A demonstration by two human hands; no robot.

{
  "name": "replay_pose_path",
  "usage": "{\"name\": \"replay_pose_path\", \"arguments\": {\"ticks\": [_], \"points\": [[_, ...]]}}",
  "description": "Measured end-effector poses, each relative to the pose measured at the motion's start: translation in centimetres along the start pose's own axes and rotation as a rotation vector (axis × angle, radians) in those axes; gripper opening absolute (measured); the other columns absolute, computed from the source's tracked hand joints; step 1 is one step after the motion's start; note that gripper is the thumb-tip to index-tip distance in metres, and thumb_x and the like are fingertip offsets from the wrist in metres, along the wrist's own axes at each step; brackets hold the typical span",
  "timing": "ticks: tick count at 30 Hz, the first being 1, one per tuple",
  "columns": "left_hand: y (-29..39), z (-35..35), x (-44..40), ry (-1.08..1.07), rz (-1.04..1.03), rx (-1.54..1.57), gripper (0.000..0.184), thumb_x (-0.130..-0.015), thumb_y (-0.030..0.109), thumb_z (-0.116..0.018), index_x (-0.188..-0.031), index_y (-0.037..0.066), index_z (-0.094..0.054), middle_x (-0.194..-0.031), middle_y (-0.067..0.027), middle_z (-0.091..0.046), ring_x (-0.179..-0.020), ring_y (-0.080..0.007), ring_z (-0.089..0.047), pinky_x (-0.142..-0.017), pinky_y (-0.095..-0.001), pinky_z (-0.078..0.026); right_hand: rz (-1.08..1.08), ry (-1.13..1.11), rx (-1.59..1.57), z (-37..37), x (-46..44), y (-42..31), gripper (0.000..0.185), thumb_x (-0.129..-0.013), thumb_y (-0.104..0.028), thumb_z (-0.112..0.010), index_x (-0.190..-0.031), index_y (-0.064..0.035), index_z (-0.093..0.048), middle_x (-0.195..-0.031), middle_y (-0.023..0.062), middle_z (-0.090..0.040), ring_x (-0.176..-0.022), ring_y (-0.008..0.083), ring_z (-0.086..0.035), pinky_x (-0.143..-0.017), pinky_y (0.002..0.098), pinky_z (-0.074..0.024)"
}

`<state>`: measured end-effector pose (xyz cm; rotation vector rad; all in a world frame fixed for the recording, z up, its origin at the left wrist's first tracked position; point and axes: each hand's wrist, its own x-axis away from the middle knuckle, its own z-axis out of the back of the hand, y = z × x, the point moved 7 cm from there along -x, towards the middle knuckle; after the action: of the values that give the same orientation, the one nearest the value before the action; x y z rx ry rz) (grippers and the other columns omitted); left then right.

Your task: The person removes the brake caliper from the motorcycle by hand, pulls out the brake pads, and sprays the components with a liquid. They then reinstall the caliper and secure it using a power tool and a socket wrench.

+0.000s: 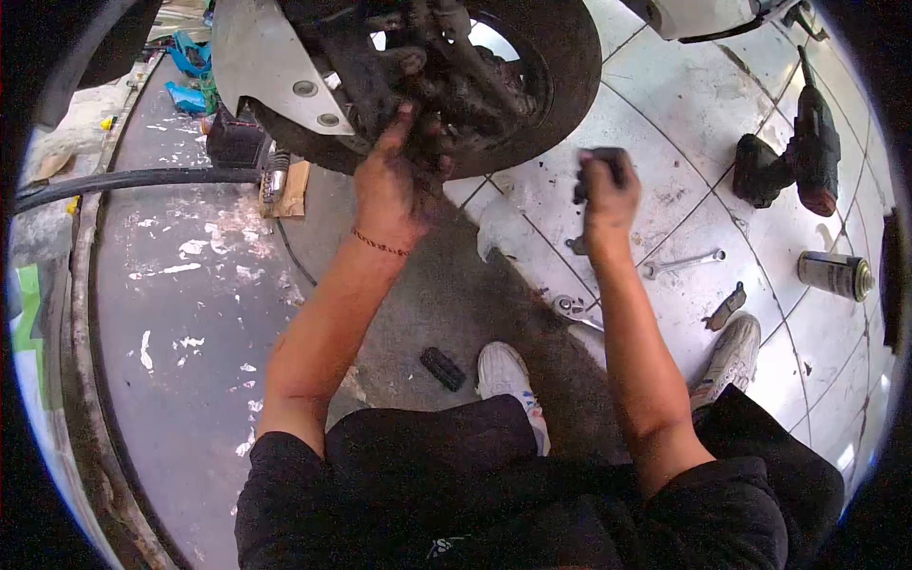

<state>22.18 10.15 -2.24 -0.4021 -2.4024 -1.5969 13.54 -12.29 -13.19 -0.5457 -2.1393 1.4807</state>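
Observation:
My left hand (pixel 399 185), blackened with grease, reaches up to the wheel (pixel 576 90) of a vehicle with white body panels. Its index finger lies along dark, greasy parts that look like a brake caliper (pixel 427 104), and the other fingers curl around them, partly hidden. To the right of the tyre, my right hand (pixel 610 195) hangs above the tiles. Its blackened fingers are curled in, slightly blurred, around something dark that I cannot make out. Below that hand lie a combination wrench (pixel 686 263) and a ratchet wrench (pixel 573 306).
A cordless impact driver (pixel 807 157) and a spray can (pixel 834 275) are on the tiles at right. A worn brake pad (pixel 727 306) lies near my right shoe; a black block (pixel 443 369) lies by the other shoe. A black hose (pixel 142 178) crosses the grey platform (pixel 190 351).

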Motion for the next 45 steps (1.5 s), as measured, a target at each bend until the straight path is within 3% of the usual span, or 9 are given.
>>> {"name": "replay_pose_path", "arguments": {"ticks": [4, 13, 31, 34, 36, 38, 40, 42, 45], "points": [[0.8, 0.9, 0.8, 0.068, -0.072, -0.124, 0.033, -0.090, 0.031, -0.067, -0.110, 0.006, -0.062, -0.095, -0.0070, -0.066, -0.077, -0.0188, -0.063, -0.058, -0.0325, -0.050, 0.432, -0.193, 0.401, -6.3, 1.1, -3.7, 0.065, -0.073, -0.031, -0.082, -0.121, 0.0002, -0.054, -0.104, 0.0178, -0.064, -0.098, 0.0282, -0.062, -0.091, 0.0376, -0.0483], [1.7, -1.8, 1.7, -0.164, -0.005, -0.271, 0.031, -0.092, 0.027, -0.064, -0.117, 0.009, -0.059, -0.098, -0.0057, -0.067, -0.075, -0.0176, -0.062, -0.058, -0.0300, -0.048, 0.474, -0.296, 0.168, -11.3, -1.2, -5.4, 0.098, -0.063, -0.038, -0.089, -0.132, 0.0083, -0.037, -0.125, 0.0199, -0.056, -0.114, 0.0306, -0.057, -0.102, 0.0374, -0.0432], [0.8, -0.4, 2.2, 0.123, -0.035, -0.027, 0.026, -0.085, 0.019, -0.073, -0.106, 0.009, -0.062, -0.093, -0.0068, -0.066, -0.083, -0.0207, -0.064, -0.068, -0.0341, -0.050, 0.405, -0.094, 0.158, -9.3, 0.9, -1.4, 0.063, -0.077, -0.029, -0.081, -0.119, 0.0034, -0.048, -0.110, 0.0201, -0.061, -0.100, 0.0305, -0.061, -0.089, 0.0393, -0.0483], [1.4, 1.8, 1.8, 0.203, -0.205, -0.167, 0.022, -0.090, 0.019, -0.067, -0.107, 0.006, -0.062, -0.096, -0.0113, -0.064, -0.086, -0.0242, -0.062, -0.075, -0.0378, -0.049, 0.437, 0.002, 0.280, -7.6, 2.5, -0.6, 0.047, -0.083, -0.022, -0.077, -0.112, 0.0034, -0.052, -0.102, 0.0144, -0.064, -0.090, 0.0197, -0.063, -0.083, 0.0322, -0.0493], [5.8, 3.3, 3.7, 0.204, -1.045, -0.989, 0.025, -0.096, 0.022, -0.057, -0.108, 0.000, -0.060, -0.097, -0.0134, -0.061, -0.090, -0.0250, -0.058, -0.081, -0.0388, -0.047, 0.520, 0.056, 0.337, -7.1, 3.2, -1.3, 0.040, -0.083, -0.020, -0.076, -0.107, 0.0030, -0.053, -0.094, 0.0125, -0.063, -0.082, 0.0183, -0.062, -0.077, 0.0314, -0.0503], [7.8, 10.2, 1.3, 0.343, -1.409, -1.219, 0.033, -0.100, 0.026, -0.047, -0.108, -0.004, -0.057, -0.101, -0.0142, -0.058, -0.095, -0.0262, -0.056, -0.086, -0.0407, -0.045, 0.500, 0.028, 0.331, -6.8, 3.4, -1.1, 0.039, -0.084, -0.020, -0.075, -0.105, 0.0035, -0.053, -0.093, 0.0128, -0.063, -0.079, 0.0189, -0.062, -0.074, 0.0303, -0.0504], [12.7, 16.3, -1.9, 0.563, -1.318, -1.093, 0.038, -0.100, 0.034, -0.044, -0.110, 0.000, -0.057, -0.101, -0.0103, -0.057, -0.094, -0.0272, -0.055, -0.086, -0.0406, -0.044, 0.513, 0.032, 0.257, -6.5, 3.1, -2.1, 0.036, -0.084, -0.019, -0.075, -0.102, 0.0038, -0.054, -0.089, 0.0129, -0.063, -0.076, 0.0192, -0.062, -0.071, 0.0303, -0.0504], [16.4, 18.9, -6.8, 0.138, -0.876, -0.253, 0.047, -0.099, 0.043, -0.043, -0.121, 0.004, -0.055, -0.116, -0.0117, -0.058, -0.106, -0.0295, -0.055, -0.093, -0.0425, -0.043, 0.593, 0.034, 0.336, -6.5, 3.5, -3.0, 0.032, -0.085, -0.019, -0.074, -0.100, 0.0029, -0.057, -0.083, 0.0142, -0.064, -0.072, 0.0195, -0.063, -0.068, 0.0315, -0.0505], [15.4, 15.6, -8.8, 0.054, -0.533, -0.164, 0.058, -0.098, 0.051, -0.038, -0.137, 0.009, -0.044, -0.133, -0.0099, -0.052, -0.123, -0.0295, -0.049, -0.103, -0.0454, -0.041, 0.518, -0.144, 0.363, -9.0, 5.1, -3.7, 0.028, -0.087, -0.021, -0.070, -0.098, 0.0019, -0.058, -0.079, 0.0165, -0.065, -0.070, 0.0219, -0.064, -0.065, 0.0331, -0.0504]]}}
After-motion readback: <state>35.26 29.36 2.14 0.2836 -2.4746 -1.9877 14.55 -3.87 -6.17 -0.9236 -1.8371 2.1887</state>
